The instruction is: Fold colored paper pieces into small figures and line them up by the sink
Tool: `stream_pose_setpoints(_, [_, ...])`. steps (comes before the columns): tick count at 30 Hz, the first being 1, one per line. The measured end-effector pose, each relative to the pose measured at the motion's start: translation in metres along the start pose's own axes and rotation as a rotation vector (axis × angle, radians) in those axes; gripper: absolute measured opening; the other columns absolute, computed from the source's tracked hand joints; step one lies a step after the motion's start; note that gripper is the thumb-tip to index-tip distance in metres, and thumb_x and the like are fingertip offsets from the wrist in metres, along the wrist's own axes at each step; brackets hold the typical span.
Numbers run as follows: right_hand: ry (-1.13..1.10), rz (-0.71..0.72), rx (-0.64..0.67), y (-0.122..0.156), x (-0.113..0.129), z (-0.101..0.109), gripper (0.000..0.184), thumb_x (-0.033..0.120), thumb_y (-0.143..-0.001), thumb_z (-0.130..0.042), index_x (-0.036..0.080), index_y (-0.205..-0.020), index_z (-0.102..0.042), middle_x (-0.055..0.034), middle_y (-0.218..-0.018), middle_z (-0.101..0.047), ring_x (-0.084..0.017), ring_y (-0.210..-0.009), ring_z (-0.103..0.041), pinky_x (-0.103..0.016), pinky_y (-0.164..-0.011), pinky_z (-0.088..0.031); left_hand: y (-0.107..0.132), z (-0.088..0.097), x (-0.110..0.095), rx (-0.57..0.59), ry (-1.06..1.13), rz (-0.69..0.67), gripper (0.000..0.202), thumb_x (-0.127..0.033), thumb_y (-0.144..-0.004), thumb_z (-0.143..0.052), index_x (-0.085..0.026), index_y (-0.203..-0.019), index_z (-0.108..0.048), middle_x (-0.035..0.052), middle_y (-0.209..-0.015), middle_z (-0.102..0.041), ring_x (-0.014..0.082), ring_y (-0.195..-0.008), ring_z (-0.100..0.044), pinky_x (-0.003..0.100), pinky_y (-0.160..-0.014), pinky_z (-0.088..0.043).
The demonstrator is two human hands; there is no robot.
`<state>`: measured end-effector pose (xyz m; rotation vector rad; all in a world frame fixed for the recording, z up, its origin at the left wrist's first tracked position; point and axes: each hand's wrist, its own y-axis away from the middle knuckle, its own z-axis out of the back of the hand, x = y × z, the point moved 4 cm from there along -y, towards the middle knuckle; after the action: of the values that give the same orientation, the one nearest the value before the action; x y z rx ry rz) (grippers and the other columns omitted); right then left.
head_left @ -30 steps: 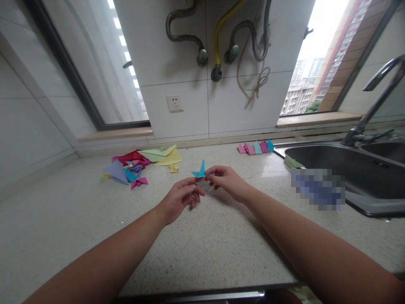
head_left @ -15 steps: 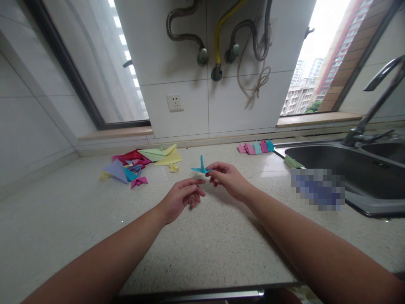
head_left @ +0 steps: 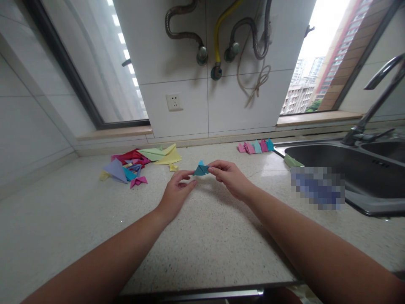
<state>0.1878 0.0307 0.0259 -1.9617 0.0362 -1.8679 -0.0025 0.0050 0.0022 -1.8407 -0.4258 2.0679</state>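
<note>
A small folded piece of blue paper [head_left: 200, 169], an origami figure with pointed corners, is held up over the counter. My right hand [head_left: 229, 177] pinches its right corner between thumb and fingers. On the other side, my left hand [head_left: 179, 190] has its thumb and index finger apart. The index fingertip reaches the paper's left corner and seems to touch it, though I cannot tell if it presses. A small yellow folded paper [head_left: 174, 167] lies on the counter just behind my left hand.
Colourful folded papers [head_left: 126, 164] lie heaped at the left. Several small pink and blue origami pieces [head_left: 256, 146] stand in a row by the wall. At the right are a steel sink [head_left: 316, 164], a green folded paper [head_left: 292, 161] and a blurred-out item [head_left: 318, 188].
The blue paper has turned in my right hand, so a broader folded face shows instead of an upright point. My left hand has opened, its index finger moving up to the paper's left corner.
</note>
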Motion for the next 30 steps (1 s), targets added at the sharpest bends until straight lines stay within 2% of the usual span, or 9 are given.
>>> stream_pose_setpoints(2, [-0.012,-0.013,0.011,0.001,0.002,-0.002,0.023,0.04,-0.077,-0.072,0.019,-0.086,-0.072,0.0008,-0.071,-0.056,-0.011,-0.062,-0.042,-0.026,-0.058,-0.032,0.001,-0.001,-0.002,0.013,0.042,0.007,0.02,-0.027,-0.078,-0.074,-0.021,-0.096,-0.074,0.0076,-0.11,-0.065,0.0198,-0.104,-0.059,0.03,-0.087,-0.047])
stream_pose_setpoints(4, [0.006,-0.014,0.014,0.002,0.003,-0.003,0.024,0.042,-0.078,-0.071,0.019,-0.083,-0.071,0.0004,-0.071,-0.057,-0.011,-0.062,-0.043,-0.026,-0.058,-0.033,0.001,-0.003,0.0,0.027,0.104,0.051,0.017,-0.027,-0.078,-0.074,-0.019,-0.092,-0.075,0.0073,-0.102,-0.069,0.0193,-0.098,-0.062,0.03,-0.086,-0.048])
stream_pose_setpoints(7, [0.055,-0.009,0.008,0.002,0.005,-0.002,0.027,0.045,-0.079,-0.069,0.018,-0.079,-0.069,0.0008,-0.067,-0.055,-0.012,-0.061,-0.043,-0.026,-0.057,-0.033,0.001,-0.004,0.004,0.03,0.161,0.119,0.018,-0.031,-0.079,-0.073,-0.017,-0.09,-0.073,0.0052,-0.088,-0.071,0.0169,-0.081,-0.064,0.029,-0.077,-0.051])
stream_pose_setpoints(13, [0.109,-0.007,0.011,0.001,0.004,0.0,0.031,0.048,-0.081,-0.066,0.018,-0.075,-0.066,0.0041,-0.059,-0.044,-0.01,-0.055,-0.035,-0.025,-0.052,-0.027,0.003,-0.005,0.008,0.061,0.23,0.214,0.028,-0.04,-0.081,-0.071,-0.014,-0.09,-0.069,0.0054,-0.076,-0.071,0.0151,-0.066,-0.066,0.026,-0.063,-0.053])
stream_pose_setpoints(17, [0.054,-0.025,0.024,0.001,0.0,0.002,0.038,0.052,-0.085,-0.06,0.018,-0.068,-0.06,0.0056,-0.056,-0.036,-0.009,-0.051,-0.028,-0.025,-0.049,-0.021,0.003,-0.004,0.01,0.048,0.281,0.245,0.031,-0.042,-0.079,-0.073,-0.014,-0.09,-0.068,0.0047,-0.072,-0.071,0.0139,-0.061,-0.065,0.025,-0.06,-0.054])
stream_pose_setpoints(21, [-0.051,-0.075,0.035,0.0,-0.005,0.004,0.032,0.046,-0.087,-0.056,0.018,-0.076,-0.065,0.0069,-0.053,-0.032,-0.008,-0.047,-0.024,-0.025,-0.047,-0.017,0.003,-0.004,0.013,0.053,0.379,0.281,0.031,-0.041,-0.08,-0.072,-0.014,-0.093,-0.067,0.0034,-0.071,-0.069,0.0135,-0.06,-0.064,0.024,-0.056,-0.054])
stream_pose_setpoints(25, [-0.05,-0.061,0.093,0.001,-0.007,0.003,0.016,0.03,-0.081,-0.059,0.018,-0.083,-0.068,0.0046,-0.058,-0.044,-0.009,-0.049,-0.033,-0.025,-0.048,-0.023,0.003,-0.005,0.014,0.051,0.529,0.336,0.027,-0.038,-0.081,-0.072,-0.014,-0.09,-0.065,0.0013,-0.072,-0.067,0.0107,-0.059,-0.063,0.021,-0.055,-0.053])
stream_pose_setpoints(28, [0.058,0.001,0.172,0.003,-0.004,-0.002,0.015,0.023,-0.079,-0.057,0.019,-0.089,-0.068,0.0007,-0.073,-0.057,-0.01,-0.057,-0.043,-0.025,-0.052,-0.034,0.004,-0.007,0.012,0.05,0.619,0.381,0.028,-0.037,-0.078,-0.076,-0.015,-0.089,-0.063,-0.0005,-0.072,-0.065,0.0089,-0.059,-0.061,0.02,-0.057,-0.053])
stream_pose_setpoints(30, [0.176,0.102,0.212,0.006,0.001,-0.007,0.016,0.02,-0.08,-0.056,0.02,-0.092,-0.068,-0.0017,-0.083,-0.061,-0.012,-0.065,-0.049,-0.026,-0.058,-0.041,0.004,-0.008,0.01,0.065,0.661,0.405,0.029,-0.037,-0.078,-0.076,-0.015,-0.09,-0.062,-0.0005,-0.074,-0.065,0.0091,-0.06,-0.062,0.021,-0.059,-0.054])
